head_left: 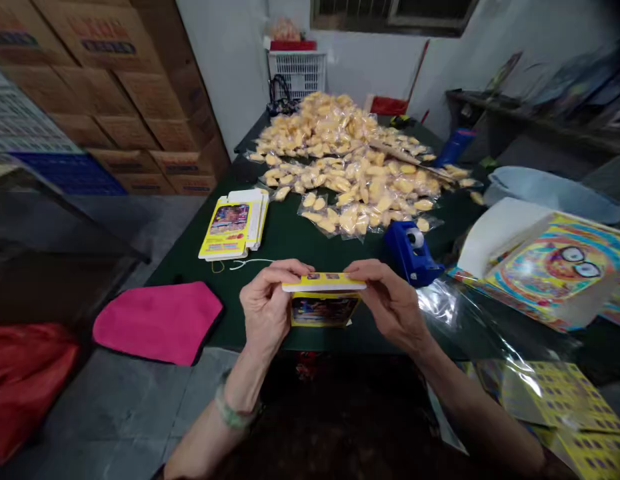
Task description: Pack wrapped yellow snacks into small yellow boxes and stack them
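Head view: left hand (270, 303) and right hand (393, 300) pinch a flat-sided yellow cardboard box (323, 309) by its white-edged top.

Both hands working bare, mid-frame, about level, fingertips pointing inward at each other but not touching. Left hand (267, 307) is pinching, thumb and fingers pressing together, remaining fingers curling under. Right hand (393, 300) is mirroring that pinch, its back facing up and outward. Left forearm (203, 433) is slanting up from the lower left edge, left wrist (245, 383) sitting below its hand. Right forearm (473, 393) is slanting in from the lower right, right wrist (423, 347) running nearly straight into the hand.
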`<act>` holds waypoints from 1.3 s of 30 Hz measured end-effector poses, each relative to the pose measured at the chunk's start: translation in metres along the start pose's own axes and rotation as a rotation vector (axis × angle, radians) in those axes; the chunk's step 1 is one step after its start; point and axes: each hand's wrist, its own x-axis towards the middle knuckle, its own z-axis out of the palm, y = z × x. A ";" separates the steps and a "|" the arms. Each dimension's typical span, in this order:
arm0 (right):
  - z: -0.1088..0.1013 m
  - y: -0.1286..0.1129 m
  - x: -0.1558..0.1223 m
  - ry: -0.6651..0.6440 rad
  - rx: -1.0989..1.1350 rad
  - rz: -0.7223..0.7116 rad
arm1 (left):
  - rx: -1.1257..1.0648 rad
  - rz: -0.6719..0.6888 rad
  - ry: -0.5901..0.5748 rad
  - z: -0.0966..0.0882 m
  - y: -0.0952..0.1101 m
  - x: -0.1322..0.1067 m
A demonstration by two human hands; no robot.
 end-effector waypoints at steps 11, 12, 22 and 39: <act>-0.007 -0.015 0.002 -0.051 0.060 0.191 | 0.179 0.025 -0.100 -0.005 0.010 -0.002; -0.006 -0.015 0.002 -0.048 0.054 0.188 | 0.237 0.009 -0.142 -0.007 0.015 0.000; 0.013 0.000 -0.010 0.128 -0.211 -0.156 | 0.488 0.075 -0.433 -0.021 0.036 0.014; -0.013 0.046 -0.030 0.331 -0.457 -0.174 | 0.520 0.399 -0.149 -0.015 -0.012 0.000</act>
